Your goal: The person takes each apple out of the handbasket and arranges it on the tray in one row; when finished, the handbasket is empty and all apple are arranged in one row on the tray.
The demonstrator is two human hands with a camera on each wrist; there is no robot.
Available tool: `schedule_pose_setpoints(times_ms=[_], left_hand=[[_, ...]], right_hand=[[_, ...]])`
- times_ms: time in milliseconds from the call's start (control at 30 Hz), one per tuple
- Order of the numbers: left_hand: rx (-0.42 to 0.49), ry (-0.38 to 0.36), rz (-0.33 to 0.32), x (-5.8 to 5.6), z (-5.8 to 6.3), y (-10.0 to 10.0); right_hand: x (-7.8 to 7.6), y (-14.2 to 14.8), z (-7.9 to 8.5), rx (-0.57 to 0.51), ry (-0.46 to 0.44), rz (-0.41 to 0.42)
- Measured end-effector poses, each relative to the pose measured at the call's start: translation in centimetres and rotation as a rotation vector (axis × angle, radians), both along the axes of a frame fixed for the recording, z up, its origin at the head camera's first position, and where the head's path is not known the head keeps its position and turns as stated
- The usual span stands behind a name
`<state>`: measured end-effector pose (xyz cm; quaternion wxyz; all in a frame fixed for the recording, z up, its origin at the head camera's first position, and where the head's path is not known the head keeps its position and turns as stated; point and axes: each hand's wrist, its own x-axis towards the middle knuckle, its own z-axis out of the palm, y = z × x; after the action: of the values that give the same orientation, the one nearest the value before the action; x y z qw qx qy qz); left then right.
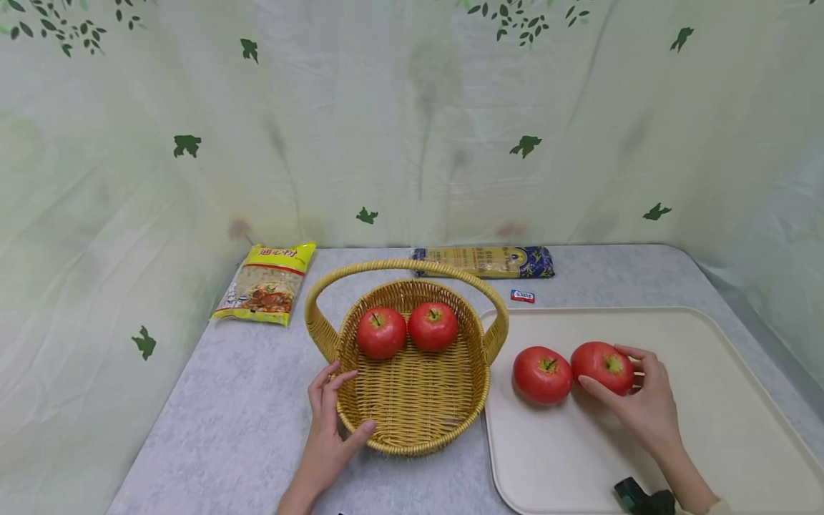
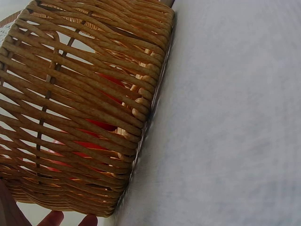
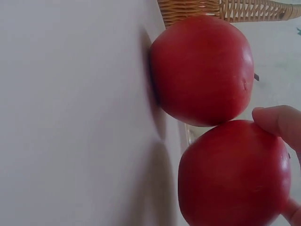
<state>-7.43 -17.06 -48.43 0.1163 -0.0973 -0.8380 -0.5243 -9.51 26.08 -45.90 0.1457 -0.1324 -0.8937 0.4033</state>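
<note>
My right hand point(image 1: 646, 404) grips a red apple point(image 1: 602, 368) between thumb and fingers, over the cream tray. In the right wrist view this held apple point(image 3: 235, 174) stands a little off the tray's surface, its shadow apart from it, against a second red apple point(image 3: 202, 70). That second apple point(image 1: 543, 376) sits on the tray, left of the held one. At the left front rim of a woven basket point(image 1: 418, 400), my left hand point(image 1: 328, 436) rests with fingers spread and thumb over the edge. Inside the basket, two red apples point(image 1: 381, 332) lie side by side toward the back.
The cream tray point(image 1: 714, 400) fills the table's right side, its left edge beside the basket. A tall handle point(image 1: 412, 265) arches over the basket. Behind stand a yellow food bag point(image 1: 265, 284), a long noodle-like packet point(image 1: 486, 262) and a small red-and-blue label point(image 1: 523, 296).
</note>
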Motion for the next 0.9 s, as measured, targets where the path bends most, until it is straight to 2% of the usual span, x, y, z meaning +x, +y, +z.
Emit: schedule_pose_setpoints(times_ms=[133,467,767,900], left_hand=[[-0.001,-0.012,0.002,-0.01,0.04,0.02],[-0.005,-0.008,0.002,-0.03,-0.01,0.01],[-0.002,-0.010,0.004,-0.01,-0.04,-0.03],[0.001,-0.010,-0.001,-0.01,-0.01,0.01]], right_hand=[[0.14,-0.04,-0.02,0.015,-0.051,-0.002],[-0.08,0.23,-0.55,0.059,-0.061,0.024],[-0.45,0.48,-0.44,0.093,-0.103,0.091],[-0.61,0.55,-0.25,0.092,-0.159,0.110]])
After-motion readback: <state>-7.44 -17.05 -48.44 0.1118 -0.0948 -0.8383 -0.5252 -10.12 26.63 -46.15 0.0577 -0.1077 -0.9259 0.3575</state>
